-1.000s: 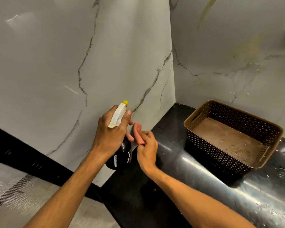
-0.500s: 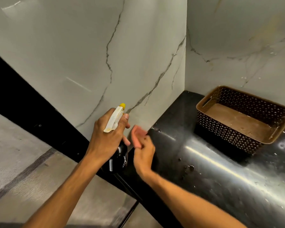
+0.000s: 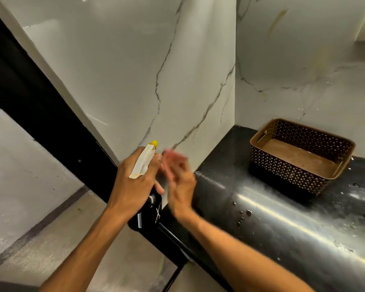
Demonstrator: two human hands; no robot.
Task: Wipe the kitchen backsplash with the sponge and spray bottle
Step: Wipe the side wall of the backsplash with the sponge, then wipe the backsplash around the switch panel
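Centre frame, against veined marble backsplash (image 3: 124,70) — left hand (image 3: 133,182) gripping glossy black spray bottle (image 3: 150,209), white trigger; blurred right hand (image 3: 180,186) pinching pink sponge (image 3: 169,157).

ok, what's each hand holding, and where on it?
Left hand grips the spray bottle at its neck, below the head. Right hand, blurred, seems to pinch the pink sponge; which part unclear.

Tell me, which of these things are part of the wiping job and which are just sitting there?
In use: spray bottle in the left hand; sponge, blurred, in the right hand; backsplash.
Lying about: basket on the counter.
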